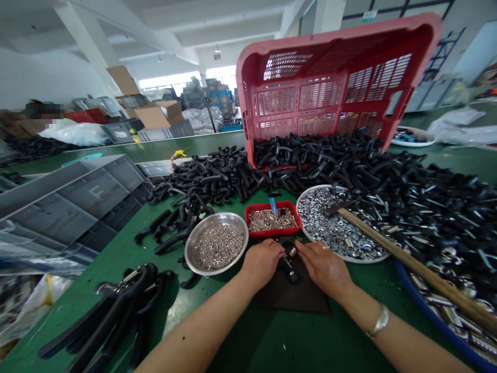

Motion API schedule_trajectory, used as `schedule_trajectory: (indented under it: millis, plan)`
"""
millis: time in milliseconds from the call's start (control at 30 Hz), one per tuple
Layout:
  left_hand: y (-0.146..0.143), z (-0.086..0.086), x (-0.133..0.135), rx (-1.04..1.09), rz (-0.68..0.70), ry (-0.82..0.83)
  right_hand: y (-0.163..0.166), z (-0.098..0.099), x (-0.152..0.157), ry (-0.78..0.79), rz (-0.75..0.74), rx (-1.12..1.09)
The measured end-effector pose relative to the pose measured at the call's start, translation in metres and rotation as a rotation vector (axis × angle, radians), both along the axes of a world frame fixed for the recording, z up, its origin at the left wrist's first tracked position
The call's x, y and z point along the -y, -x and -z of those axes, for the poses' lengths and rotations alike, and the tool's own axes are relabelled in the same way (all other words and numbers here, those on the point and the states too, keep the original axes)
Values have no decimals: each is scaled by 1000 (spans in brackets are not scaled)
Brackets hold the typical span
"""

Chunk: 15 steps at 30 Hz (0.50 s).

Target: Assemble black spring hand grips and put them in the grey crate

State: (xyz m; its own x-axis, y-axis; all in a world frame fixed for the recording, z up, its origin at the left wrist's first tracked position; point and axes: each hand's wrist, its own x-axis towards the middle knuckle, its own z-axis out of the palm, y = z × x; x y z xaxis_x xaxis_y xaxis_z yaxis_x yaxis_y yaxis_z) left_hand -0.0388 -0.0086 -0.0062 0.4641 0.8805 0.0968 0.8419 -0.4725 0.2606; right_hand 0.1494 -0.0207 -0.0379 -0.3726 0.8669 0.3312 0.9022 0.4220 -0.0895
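Between my hands, a dark curved handle [290,273] with a metal fitting lies over a dark mat [293,298]. My left hand [263,263] is closed, its thumb and fingertips pinching the left side of this handle. From the other side, my right hand [325,267] has its fingers drawn together against the handle's upper right part; the exact grip is partly hidden. A small coil spring [292,252] shows between the fingertips of both hands. Just beyond them is a red tray [272,232] of small metal pins.
A metal bowl [189,254] of small parts stands left; a white dish [365,259] of metal rings stands right, a hammer [388,243] across it. A red crate [337,39] spills black handles [229,173]. More handles [116,311] and grey bins [89,199] are left.
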Motion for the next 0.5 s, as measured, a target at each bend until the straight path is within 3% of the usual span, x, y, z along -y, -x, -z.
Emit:
schedule_trajectory:
  millis: [133,300,433,500]
  plan:
    - [5,-2,12,66,-2,-50,3,-6,2,45,31,85]
    - [6,0,19,111,-17,-69,-12,-30,-2,78,17,153]
    - [6,3,15,154,16,25,-74,-47,-1,-53,364,273]
    - [6,4,13,176,9,44,-110,-49,0,50,529,347]
